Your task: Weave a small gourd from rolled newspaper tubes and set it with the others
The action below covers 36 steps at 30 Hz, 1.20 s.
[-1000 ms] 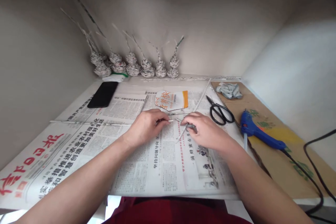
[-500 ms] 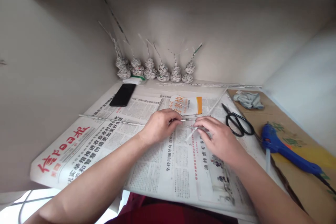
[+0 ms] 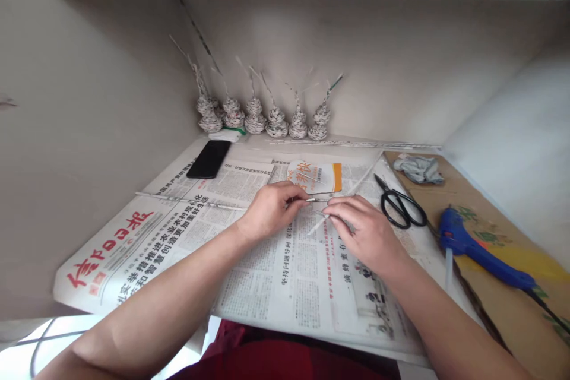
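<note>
My left hand (image 3: 276, 209) is closed in a pinch on a thin rolled-paper stick (image 3: 178, 199). The stick stretches out to the left across the newspaper (image 3: 262, 285), and a short pale end pokes past my fingertips. Just to the right, my right hand (image 3: 363, 227) has its thumb and fingers pinched together on a thin paper strip (image 3: 319, 224), whose pale end points down and left. A small gap separates the fingertips of both hands. Behind them lies a white and orange printed card (image 3: 327, 177); the finer ends between the fingers are hard to make out.
Black-handled scissors (image 3: 403, 206) lie right of my right hand. A blue glue gun (image 3: 485, 255) and a crumpled cloth (image 3: 419, 169) rest on cardboard (image 3: 463, 190). A black phone (image 3: 209, 159) is at the left. Several woven-paper gourd shapes (image 3: 276, 123) and long paper sticks (image 3: 365, 143) line the back.
My right hand has shifted slightly left and its fingertips are closer to my left hand. The left hand keeps its pinch nearly in place. The view has shifted slightly.
</note>
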{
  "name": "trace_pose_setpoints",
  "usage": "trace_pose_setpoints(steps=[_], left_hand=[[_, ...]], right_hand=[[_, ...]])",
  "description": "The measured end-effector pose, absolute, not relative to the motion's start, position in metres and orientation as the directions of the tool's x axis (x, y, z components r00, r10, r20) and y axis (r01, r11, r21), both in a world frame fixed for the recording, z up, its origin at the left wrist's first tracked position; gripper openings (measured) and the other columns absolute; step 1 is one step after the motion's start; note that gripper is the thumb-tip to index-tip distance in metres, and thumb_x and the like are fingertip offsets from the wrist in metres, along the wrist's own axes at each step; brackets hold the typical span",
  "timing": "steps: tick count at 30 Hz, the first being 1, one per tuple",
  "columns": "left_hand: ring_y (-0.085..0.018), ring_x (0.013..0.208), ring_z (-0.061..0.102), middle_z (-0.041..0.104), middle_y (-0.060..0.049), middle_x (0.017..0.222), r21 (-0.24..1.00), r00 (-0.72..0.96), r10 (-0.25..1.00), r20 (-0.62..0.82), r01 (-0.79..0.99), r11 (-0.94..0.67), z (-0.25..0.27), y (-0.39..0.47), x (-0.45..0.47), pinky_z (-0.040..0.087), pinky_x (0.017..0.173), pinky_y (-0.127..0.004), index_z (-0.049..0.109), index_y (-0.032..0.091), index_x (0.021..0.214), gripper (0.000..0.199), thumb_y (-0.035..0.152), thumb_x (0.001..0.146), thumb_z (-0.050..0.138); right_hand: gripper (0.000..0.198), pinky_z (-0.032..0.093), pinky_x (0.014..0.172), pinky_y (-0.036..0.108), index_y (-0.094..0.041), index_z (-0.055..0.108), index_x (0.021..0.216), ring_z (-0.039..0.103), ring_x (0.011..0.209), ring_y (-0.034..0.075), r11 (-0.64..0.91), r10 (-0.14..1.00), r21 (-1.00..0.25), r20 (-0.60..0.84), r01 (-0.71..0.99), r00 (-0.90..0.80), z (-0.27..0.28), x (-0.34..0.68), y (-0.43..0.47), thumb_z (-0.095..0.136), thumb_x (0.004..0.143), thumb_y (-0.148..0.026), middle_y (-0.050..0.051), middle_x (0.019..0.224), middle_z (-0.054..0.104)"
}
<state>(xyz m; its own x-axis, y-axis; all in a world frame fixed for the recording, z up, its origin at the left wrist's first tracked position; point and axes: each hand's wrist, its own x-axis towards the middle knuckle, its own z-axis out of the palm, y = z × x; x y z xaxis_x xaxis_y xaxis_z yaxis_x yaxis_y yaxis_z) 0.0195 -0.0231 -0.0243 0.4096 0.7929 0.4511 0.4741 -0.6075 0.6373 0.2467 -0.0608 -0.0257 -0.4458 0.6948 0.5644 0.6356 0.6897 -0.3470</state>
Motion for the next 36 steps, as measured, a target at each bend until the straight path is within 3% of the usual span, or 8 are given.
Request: trace_pose_setpoints(steps=[22,28,33,36], left_hand=[[-0.017,0.084,0.070,0.075,-0.004,0.090,0.637,0.445,0.772,0.455,0.443,-0.631,-0.028,-0.025,0.023,0.055,0.079,-0.031,0.073,0.019,0.091,0.009,0.022,0.090,0.064],[-0.017,0.083,0.069,0.075,-0.005,0.092,0.618,0.370,0.806,0.462,0.517,-0.592,-0.030,-0.018,0.016,0.053,0.078,-0.031,0.073,0.020,0.094,0.011,0.024,0.091,0.063],[-0.015,0.074,0.065,0.073,-0.003,0.083,0.683,0.192,0.863,0.467,0.541,-0.490,-0.030,-0.009,0.011,0.050,0.071,-0.028,0.071,0.018,0.090,0.013,0.029,0.089,0.065],[-0.014,0.073,0.064,0.073,-0.003,0.084,0.692,0.209,0.856,0.472,0.514,-0.507,-0.030,-0.009,0.012,0.049,0.069,-0.027,0.072,0.017,0.092,0.013,0.029,0.089,0.066]], right_hand=[[0.019,0.055,0.086,0.040,-0.023,0.069,0.100,0.065,0.095,0.022,0.663,0.734,-0.352,0.478,0.661,-0.482,-0.034,0.243,-0.061,0.057,0.092,-0.010,0.006,0.102,0.072],[0.021,0.054,0.089,0.040,-0.023,0.069,0.100,0.065,0.097,0.022,0.665,0.732,-0.350,0.482,0.660,-0.482,-0.032,0.245,-0.061,0.055,0.092,-0.010,0.006,0.102,0.073],[0.026,0.053,0.088,0.041,-0.022,0.070,0.097,0.064,0.097,0.024,0.600,0.785,-0.350,0.433,0.720,-0.443,-0.029,0.249,-0.058,0.053,0.087,-0.004,0.007,0.100,0.073],[0.030,0.052,0.089,0.041,-0.020,0.070,0.098,0.063,0.097,0.024,0.589,0.794,-0.336,0.409,0.735,-0.449,-0.029,0.252,-0.056,0.051,0.084,-0.001,0.007,0.100,0.073]])
